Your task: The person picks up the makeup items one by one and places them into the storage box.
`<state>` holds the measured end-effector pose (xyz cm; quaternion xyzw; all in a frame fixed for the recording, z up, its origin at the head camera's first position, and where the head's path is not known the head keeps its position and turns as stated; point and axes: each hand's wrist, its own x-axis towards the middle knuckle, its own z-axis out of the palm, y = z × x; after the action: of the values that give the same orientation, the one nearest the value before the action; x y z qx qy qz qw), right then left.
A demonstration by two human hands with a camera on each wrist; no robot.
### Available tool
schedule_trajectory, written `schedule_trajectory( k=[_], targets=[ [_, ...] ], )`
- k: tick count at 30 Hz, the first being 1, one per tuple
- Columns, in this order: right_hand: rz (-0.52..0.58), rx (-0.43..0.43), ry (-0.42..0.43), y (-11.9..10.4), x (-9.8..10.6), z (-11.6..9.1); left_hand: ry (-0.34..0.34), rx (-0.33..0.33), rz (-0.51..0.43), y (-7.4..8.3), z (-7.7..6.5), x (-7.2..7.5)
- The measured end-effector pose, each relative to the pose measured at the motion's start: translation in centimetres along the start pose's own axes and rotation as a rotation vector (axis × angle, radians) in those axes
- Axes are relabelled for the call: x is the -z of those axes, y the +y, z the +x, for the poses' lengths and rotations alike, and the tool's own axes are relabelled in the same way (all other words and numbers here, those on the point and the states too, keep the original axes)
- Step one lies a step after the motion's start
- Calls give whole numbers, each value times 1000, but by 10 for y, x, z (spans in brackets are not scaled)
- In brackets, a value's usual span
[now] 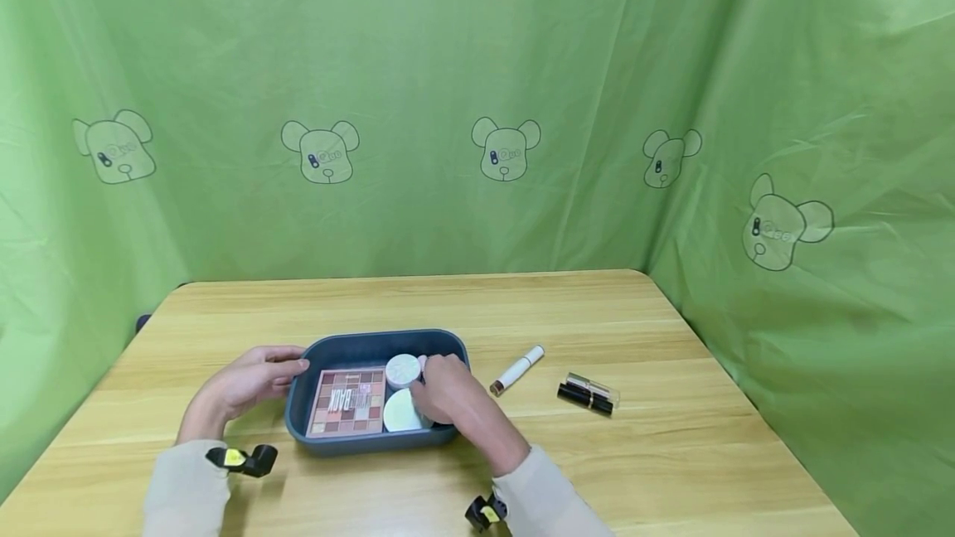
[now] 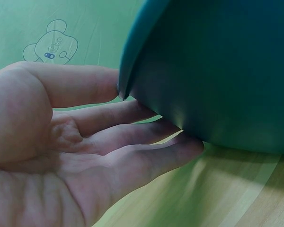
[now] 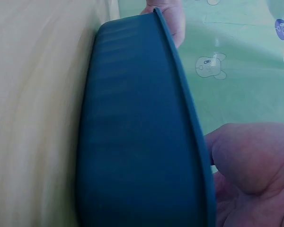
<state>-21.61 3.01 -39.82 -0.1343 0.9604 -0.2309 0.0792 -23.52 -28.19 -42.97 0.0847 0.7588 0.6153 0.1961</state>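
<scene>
A dark blue oblong tray (image 1: 373, 442) sits on the table. Its left end is touched by my left hand (image 1: 257, 379); in the left wrist view the thumb (image 2: 87, 86) is at the rim and the extended fingers (image 2: 142, 163) rest against the outer wall. My right hand (image 1: 451, 388) reaches down into the tray's right side, fingertips hidden, so I cannot tell what it holds. Beside it are a round white-lidded jar (image 1: 403, 370) and a pale round compact (image 1: 401, 413); a bit of pink shows by the fingers. An eyeshadow palette (image 1: 346, 402) lies in the tray's left part.
Right of the tray lies a white tube with a brown end (image 1: 517, 370). Farther right, a black tube (image 1: 585, 399) and a clear-and-gold tube (image 1: 594, 388) lie side by side. A green curtain (image 1: 418, 214) hangs behind the wooden table (image 1: 671, 471).
</scene>
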Motion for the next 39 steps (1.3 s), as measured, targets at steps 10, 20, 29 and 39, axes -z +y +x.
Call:
schedule_trajectory(
  k=[10,20,29,39],
  targets=[
    [109,42,116,3,16,-2,5,3,6,2,-1,-1],
    [180,12,199,11,35,-2,2,1,0,-1,0,0],
    [193,-4,286,24,48,2,7,2,-2,2,-1,-1],
    [202,-49,306,40,53,3,6,5,5,0,0,0]
  ],
)
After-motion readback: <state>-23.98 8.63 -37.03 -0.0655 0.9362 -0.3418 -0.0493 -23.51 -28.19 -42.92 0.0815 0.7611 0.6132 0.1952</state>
